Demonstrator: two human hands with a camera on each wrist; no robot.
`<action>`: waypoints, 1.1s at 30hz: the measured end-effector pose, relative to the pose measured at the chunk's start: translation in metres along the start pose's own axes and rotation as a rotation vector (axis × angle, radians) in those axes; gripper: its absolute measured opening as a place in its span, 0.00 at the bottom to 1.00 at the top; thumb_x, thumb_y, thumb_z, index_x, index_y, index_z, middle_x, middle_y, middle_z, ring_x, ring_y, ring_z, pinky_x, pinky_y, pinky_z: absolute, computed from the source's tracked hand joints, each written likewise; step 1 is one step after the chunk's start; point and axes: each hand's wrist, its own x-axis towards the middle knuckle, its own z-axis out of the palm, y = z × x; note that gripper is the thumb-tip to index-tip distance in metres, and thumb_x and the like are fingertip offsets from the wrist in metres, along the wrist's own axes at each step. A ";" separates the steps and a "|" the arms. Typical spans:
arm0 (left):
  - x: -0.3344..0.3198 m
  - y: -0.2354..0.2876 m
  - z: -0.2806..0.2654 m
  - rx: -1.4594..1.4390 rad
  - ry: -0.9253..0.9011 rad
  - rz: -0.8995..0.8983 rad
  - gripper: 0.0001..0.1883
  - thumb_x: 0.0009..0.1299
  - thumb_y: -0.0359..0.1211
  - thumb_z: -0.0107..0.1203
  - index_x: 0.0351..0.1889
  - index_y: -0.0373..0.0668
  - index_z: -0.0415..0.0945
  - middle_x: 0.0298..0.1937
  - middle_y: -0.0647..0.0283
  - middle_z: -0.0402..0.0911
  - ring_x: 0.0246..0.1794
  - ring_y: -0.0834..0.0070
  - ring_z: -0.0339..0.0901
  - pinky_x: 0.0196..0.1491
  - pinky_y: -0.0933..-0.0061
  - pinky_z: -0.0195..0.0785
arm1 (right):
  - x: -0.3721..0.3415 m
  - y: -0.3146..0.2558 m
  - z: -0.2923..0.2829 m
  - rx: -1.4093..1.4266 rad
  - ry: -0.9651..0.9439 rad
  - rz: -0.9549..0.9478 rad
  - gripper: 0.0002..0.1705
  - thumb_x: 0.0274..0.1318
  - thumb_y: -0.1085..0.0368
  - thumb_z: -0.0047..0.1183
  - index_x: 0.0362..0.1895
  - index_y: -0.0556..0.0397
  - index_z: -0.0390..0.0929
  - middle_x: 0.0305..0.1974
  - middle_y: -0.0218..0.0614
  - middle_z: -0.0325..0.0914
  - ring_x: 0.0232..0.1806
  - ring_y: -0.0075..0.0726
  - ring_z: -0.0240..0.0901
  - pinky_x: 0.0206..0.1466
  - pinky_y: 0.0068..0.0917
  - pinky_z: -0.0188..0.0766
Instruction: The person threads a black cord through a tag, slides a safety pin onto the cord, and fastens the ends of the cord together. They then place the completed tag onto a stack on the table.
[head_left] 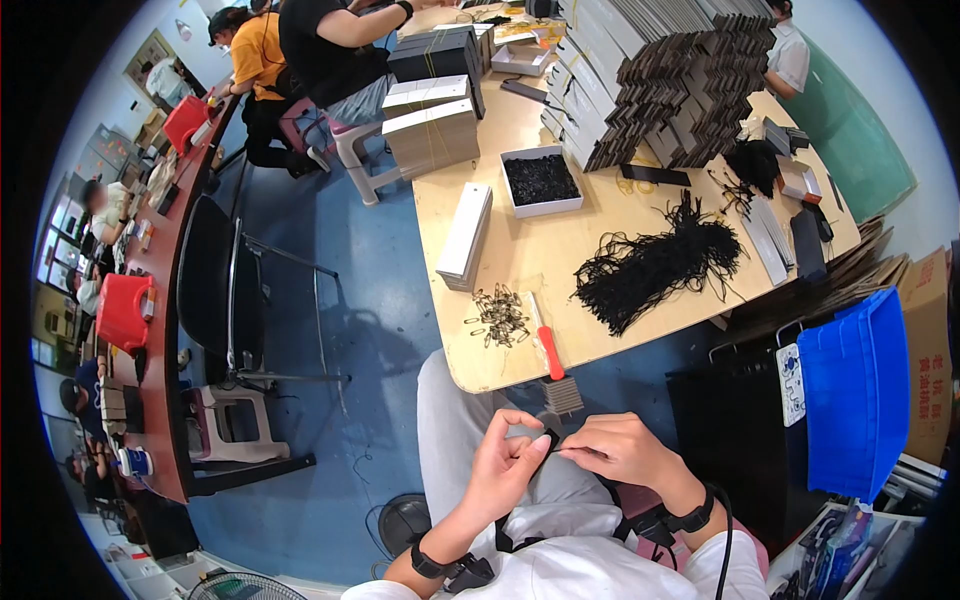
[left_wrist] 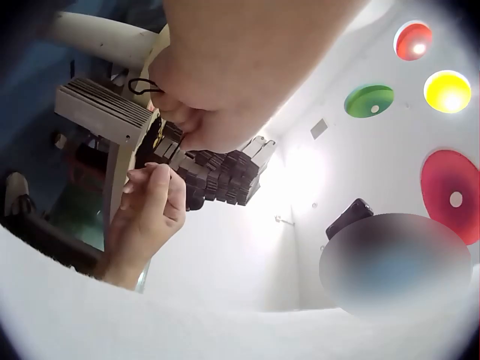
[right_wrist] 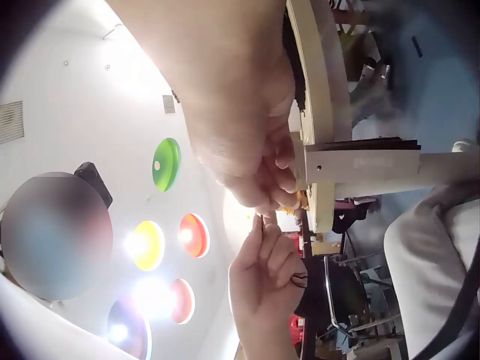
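My left hand is raised over my lap, thumb and fingers pinching a thin black cord. Facing it, my right hand pinches the cord close to the left fingertips. In the left wrist view, a small loop of the black cord sticks out of the left hand. The right wrist view shows both hands' fingertips nearly meeting; the middle of the cord is hidden by fingers. On the table beyond the hands lie a tangled bundle of black cords and a pile of small metal pins.
A red-handled tool lies at the near edge of the table. Further back stand a white box of small black pieces, white boards and tall board stacks. To the right is a blue bin.
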 end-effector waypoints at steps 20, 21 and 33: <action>-0.014 0.020 -0.028 0.476 -0.183 0.183 0.12 0.70 0.21 0.50 0.51 0.35 0.74 0.33 0.59 0.82 0.35 0.77 0.80 0.38 0.78 0.73 | -0.018 -0.022 -0.022 0.103 -0.014 0.081 0.09 0.44 0.75 0.63 0.33 0.58 0.79 0.23 0.37 0.74 0.20 0.34 0.68 0.24 0.27 0.66; -0.014 0.018 -0.032 0.477 -0.185 0.183 0.12 0.70 0.21 0.50 0.51 0.35 0.74 0.33 0.59 0.82 0.35 0.77 0.80 0.38 0.78 0.73 | -0.019 -0.021 -0.022 0.084 0.007 0.058 0.09 0.44 0.75 0.63 0.33 0.58 0.79 0.23 0.37 0.74 0.21 0.35 0.68 0.24 0.28 0.67; -0.010 -0.010 -0.051 -1.110 -0.071 -0.255 0.15 0.66 0.26 0.55 0.51 0.38 0.69 0.28 0.68 0.70 0.27 0.79 0.69 0.46 0.69 0.68 | -0.045 0.005 -0.007 0.222 0.047 0.217 0.04 0.47 0.73 0.63 0.30 0.57 0.82 0.26 0.36 0.78 0.21 0.30 0.71 0.24 0.23 0.66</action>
